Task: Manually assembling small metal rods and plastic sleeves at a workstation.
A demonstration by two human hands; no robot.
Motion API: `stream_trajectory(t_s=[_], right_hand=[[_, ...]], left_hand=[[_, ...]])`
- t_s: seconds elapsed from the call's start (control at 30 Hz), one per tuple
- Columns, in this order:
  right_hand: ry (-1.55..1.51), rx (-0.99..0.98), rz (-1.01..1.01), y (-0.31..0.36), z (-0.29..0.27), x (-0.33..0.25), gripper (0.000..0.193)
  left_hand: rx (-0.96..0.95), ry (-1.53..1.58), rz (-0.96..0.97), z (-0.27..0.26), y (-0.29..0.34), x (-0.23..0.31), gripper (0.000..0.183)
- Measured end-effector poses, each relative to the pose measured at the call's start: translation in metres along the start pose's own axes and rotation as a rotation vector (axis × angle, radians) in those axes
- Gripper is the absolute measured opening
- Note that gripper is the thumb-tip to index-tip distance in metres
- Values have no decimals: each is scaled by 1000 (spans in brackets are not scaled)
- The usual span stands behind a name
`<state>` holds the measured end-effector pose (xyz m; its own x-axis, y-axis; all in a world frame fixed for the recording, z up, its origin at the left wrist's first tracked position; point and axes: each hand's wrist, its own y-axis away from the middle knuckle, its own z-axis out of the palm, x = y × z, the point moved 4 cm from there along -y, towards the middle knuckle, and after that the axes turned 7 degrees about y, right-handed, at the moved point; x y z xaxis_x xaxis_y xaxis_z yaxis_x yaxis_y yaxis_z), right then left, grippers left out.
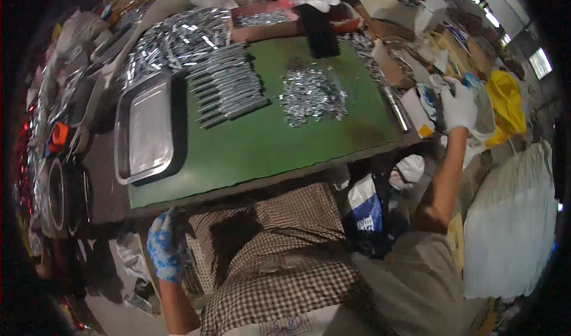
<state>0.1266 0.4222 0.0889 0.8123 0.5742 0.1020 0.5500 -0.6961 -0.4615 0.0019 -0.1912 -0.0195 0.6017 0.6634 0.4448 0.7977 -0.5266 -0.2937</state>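
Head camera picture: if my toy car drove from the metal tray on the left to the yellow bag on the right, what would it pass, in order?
Metal tray → row of silvery rods → pile of small shiny pieces → shiny metal tube → right hand in a white glove → yellow bag.

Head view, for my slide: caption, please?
Rowed metal rods and heaped small pieces on a green mat; gloved right hand near yellow plastic.

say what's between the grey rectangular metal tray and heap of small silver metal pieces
In the head view, slender silver metal rods on the flat green mat.
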Motion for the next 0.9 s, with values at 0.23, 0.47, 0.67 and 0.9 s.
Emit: stream_trajectory(t_s=[0.23, 0.47, 0.67, 0.9], right_hand=[[-815, -407, -898, 161, -84, -250, 18], [-647, -276, -636, 201, -20, -205, 21], [-311, 62, -291, 128, -19, -63, 22], [94, 276, -180, 33, 8, 18, 33]], left_hand=[[82, 78, 190, 15, -35, 40, 55], [-38, 236, 351, 35, -72, 78, 52], [-157, 226, 443, 61, -111, 97, 53], [-94, 235, 544, 93, -176, 130, 48]])
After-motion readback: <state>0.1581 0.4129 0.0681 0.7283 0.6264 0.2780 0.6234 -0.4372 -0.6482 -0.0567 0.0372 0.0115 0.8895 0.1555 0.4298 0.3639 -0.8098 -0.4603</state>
